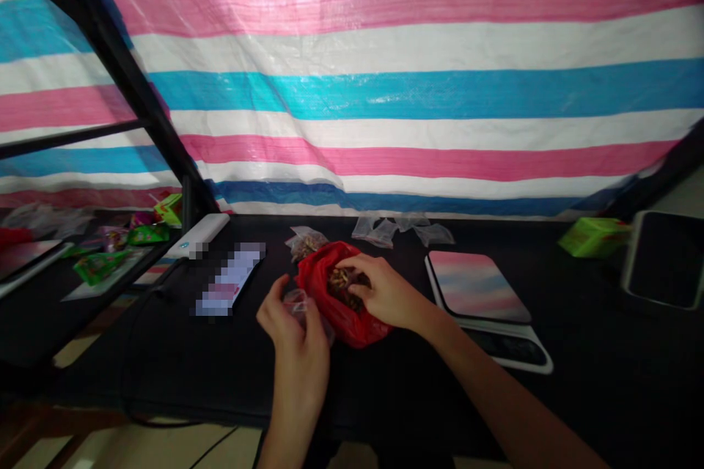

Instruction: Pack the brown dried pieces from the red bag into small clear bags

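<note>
A crumpled red plastic bag (358,330) stands with its mouth up on the black table, holding small brown dried pieces (339,280). My right hand (379,289) reaches over the rim into its mouth, thumb and forefinger apart just above the pieces; the other fingertips are hidden. To the left, my left hand (297,319) closes around a small clear plastic bag (297,299) against the red bag's side. Behind the red bag lies another clear bag (308,243) with brownish contents.
Several flat clear bags (379,229) lie at the table's back edge. A kitchen scale (481,286) is at right, near a green box (594,237) and a dark-screened device (664,260). A phone (234,278) and a white power bank (201,234) lie left, beside a black frame post (190,198).
</note>
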A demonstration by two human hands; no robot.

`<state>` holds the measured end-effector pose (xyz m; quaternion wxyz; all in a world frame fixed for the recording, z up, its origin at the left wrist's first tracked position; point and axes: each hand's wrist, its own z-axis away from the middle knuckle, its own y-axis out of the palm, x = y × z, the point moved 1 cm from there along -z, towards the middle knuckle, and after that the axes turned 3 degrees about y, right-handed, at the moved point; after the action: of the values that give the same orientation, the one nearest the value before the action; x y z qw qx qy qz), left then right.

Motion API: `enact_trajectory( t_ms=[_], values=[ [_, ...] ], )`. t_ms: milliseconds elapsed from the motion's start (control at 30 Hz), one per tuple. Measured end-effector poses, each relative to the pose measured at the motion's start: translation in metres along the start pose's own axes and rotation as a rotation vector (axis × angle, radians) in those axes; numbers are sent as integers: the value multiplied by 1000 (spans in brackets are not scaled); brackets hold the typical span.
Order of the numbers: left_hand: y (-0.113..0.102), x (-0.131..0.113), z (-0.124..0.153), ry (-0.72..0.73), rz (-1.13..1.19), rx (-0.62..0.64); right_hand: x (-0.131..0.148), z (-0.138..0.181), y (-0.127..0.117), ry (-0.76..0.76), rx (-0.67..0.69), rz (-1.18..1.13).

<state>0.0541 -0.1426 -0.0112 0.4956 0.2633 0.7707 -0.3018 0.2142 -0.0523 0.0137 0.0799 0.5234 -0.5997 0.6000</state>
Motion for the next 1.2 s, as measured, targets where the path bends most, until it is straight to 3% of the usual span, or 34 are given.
enact_trajectory(
  t_ms=[33, 100, 300, 400, 600, 933, 1200],
  values=[
    [-4, -3, -8, 93, -73, -71, -1, 0, -1, 4, -7, -8],
    [-7, -13, -26, 265, -107, -61, -3, -2, -3, 8, -24, -14],
    [28, -29, -89, 401, 69, 582, -7, -8, -16, 4, -169, -81],
    [50, -17, -104, 490, 22, 750, -8, -9, -20, 35, -249, -99],
    [62, 1, -88, 551, -29, 777, -13, -8, -20, 71, -322, -82],
    [60, 3, -75, 518, 42, 800, 4, -5, -20, -129, -216, 85],
    [63, 4, -77, 472, -83, 666, 3, -6, -20, -159, -272, 141]
  ],
)
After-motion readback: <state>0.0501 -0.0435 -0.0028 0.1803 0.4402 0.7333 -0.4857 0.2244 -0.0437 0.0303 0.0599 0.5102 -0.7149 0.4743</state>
